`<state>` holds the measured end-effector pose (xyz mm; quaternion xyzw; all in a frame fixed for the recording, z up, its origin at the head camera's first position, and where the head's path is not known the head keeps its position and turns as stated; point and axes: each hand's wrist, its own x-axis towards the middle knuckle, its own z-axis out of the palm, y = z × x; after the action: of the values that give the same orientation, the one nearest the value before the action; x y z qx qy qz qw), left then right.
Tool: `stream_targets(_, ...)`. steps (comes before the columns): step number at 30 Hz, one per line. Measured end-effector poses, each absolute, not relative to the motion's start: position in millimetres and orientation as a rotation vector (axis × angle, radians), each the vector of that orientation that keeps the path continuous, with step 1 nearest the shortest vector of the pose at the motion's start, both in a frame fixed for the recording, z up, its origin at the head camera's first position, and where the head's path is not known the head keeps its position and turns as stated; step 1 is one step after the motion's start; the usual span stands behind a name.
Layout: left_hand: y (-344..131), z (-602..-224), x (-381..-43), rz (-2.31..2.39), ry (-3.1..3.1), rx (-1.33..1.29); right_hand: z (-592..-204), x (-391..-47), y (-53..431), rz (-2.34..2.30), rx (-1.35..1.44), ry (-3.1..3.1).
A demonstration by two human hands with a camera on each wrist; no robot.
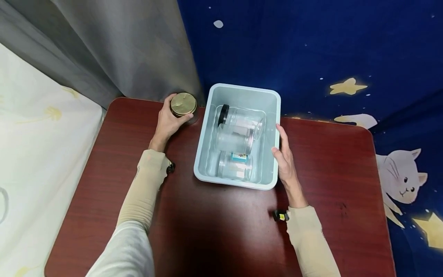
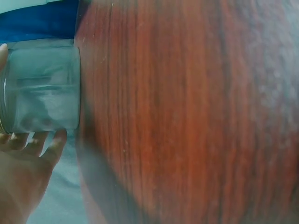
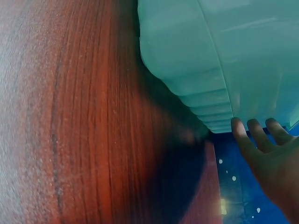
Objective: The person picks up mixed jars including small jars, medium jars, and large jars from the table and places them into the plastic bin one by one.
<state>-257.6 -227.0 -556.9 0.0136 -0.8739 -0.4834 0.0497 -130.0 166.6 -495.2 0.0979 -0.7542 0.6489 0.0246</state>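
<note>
A clear jar with a gold lid (image 1: 183,104) stands upright near the table's back edge. My left hand (image 1: 168,120) grips it near the top, thumb on one side and fingers round the other; the clear side of the jar (image 2: 44,88) shows in the left wrist view. To its right is a pale blue-grey plastic bin (image 1: 238,185). My right hand (image 1: 284,157) rests against the bin's right side, thumb at the rim. In the right wrist view, extended fingers (image 3: 261,135) touch the outer wall.
Inside the bin lie several clear jars on their sides: one with a black lid (image 1: 223,114), one in the middle (image 1: 233,138), one with a blue label (image 1: 238,157). The brown table (image 1: 214,227) backs onto a grey curtain (image 1: 138,50) and a blue star-patterned curtain (image 1: 297,50).
</note>
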Motion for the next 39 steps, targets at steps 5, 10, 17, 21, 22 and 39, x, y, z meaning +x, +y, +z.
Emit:
stream_targets(5,-226,-559,-259,-1.476,-2.655,0.041,-496,-129,167,2.011,0.304,-2.319)
stream_targets(10,-226,-560,-259,-1.474,-2.651,0.037,-498,-129,167,2.006,0.310,-2.309)
stream_targets(17,-226,-560,-259,-1.472,-2.642,0.040,-519,-135,174,1.979,0.307,-2.311)
stream_targets(21,-225,-559,-258,-1.456,-2.630,0.023,-534,-138,178,1.970,0.306,-2.310)
stream_targets(22,-225,-558,-257,-1.459,-2.622,0.020,-536,-138,178,1.968,0.307,-2.308)
stream_targets(39,-226,-552,-257,-1.446,-2.523,-0.014,-537,-138,178,1.982,0.333,-2.293)
